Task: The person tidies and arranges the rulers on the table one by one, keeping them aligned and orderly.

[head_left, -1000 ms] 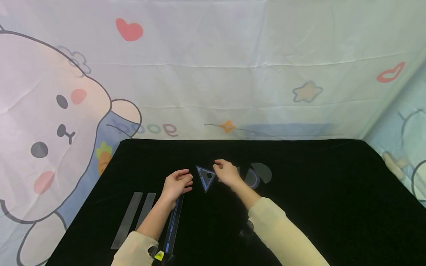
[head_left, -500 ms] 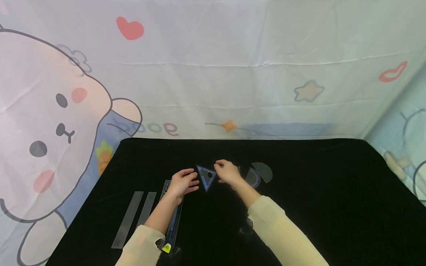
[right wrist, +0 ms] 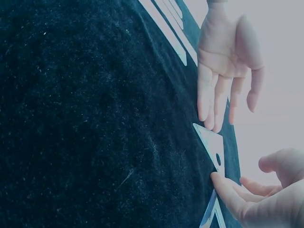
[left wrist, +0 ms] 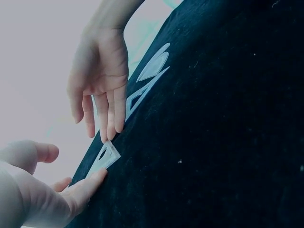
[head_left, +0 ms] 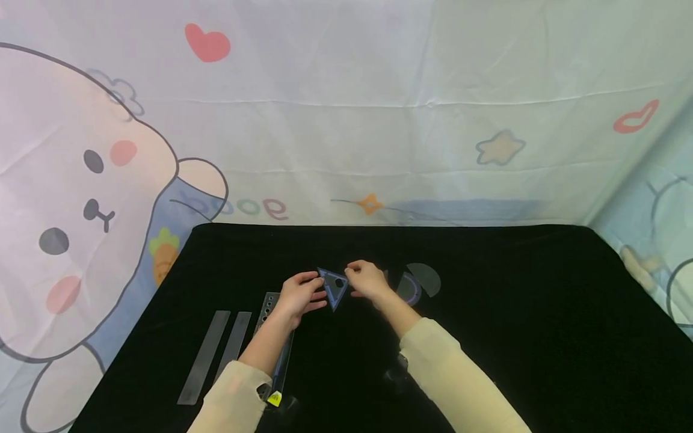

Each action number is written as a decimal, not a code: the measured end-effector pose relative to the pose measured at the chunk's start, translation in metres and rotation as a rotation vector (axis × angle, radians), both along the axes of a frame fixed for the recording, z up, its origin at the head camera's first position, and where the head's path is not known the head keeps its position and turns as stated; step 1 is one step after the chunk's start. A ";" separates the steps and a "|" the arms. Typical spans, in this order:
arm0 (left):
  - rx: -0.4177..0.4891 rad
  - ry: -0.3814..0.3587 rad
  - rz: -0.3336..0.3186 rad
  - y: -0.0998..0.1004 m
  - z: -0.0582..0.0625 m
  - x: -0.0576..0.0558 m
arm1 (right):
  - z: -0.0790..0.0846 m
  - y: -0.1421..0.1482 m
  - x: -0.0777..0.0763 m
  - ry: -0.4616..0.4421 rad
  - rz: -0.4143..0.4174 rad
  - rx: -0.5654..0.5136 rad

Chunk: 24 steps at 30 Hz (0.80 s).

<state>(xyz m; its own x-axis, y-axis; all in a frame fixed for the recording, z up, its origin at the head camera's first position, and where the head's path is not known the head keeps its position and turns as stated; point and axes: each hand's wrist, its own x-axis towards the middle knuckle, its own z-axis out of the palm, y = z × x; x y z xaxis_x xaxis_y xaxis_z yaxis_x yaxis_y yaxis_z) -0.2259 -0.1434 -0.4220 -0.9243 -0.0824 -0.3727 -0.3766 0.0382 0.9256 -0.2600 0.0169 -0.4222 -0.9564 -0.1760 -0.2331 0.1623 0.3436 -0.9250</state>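
A small clear set square [head_left: 332, 292] with blue markings and a hole lies on the black cloth between the two hands. My left hand [head_left: 296, 299] has its fingers stretched out at the left edge of the set square, fingertips against it. My right hand [head_left: 370, 281] rests at the opposite corner. In the right wrist view its extended fingertips meet the set square [right wrist: 214, 143], and the thumb stands apart. A second set square [left wrist: 136, 99] lies beyond the right hand in the left wrist view; that hand mostly hides it in the head view.
Two greyish rulers [head_left: 204, 358] lie side by side at the left. A ruler with holes [head_left: 267, 308] and blue markings runs partly under the left forearm. Right of the right hand are a clear semicircular piece [head_left: 426, 278] and a protractor [head_left: 409, 291]. A printed curtain [head_left: 325, 120] hangs behind.
My left hand has moved right, up to the set square, uncovering the top of the holed ruler. The right hand has stayed by its corner.
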 end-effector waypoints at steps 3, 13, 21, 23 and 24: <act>0.010 -0.010 0.006 0.001 0.001 -0.001 | -0.001 0.000 0.000 -0.015 -0.008 -0.028; 0.051 -0.044 0.056 0.006 0.000 0.001 | -0.005 -0.003 0.003 -0.042 -0.059 -0.132; 0.022 -0.002 0.117 0.011 -0.004 0.000 | -0.008 -0.008 0.008 -0.040 -0.108 -0.217; 0.010 0.012 0.133 0.012 -0.004 0.001 | -0.008 -0.008 0.008 -0.040 -0.113 -0.237; 0.002 0.017 0.142 0.013 -0.004 0.001 | -0.008 -0.009 0.009 -0.041 -0.115 -0.246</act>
<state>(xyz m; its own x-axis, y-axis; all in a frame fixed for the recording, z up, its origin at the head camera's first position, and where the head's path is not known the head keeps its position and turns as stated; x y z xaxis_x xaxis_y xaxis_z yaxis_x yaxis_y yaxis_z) -0.2251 -0.1307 -0.4265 -0.9097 -0.2122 -0.3571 -0.3621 -0.0161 0.9320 -0.2512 0.0081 -0.4300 -0.9641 -0.1226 -0.2353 0.2259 0.0863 -0.9703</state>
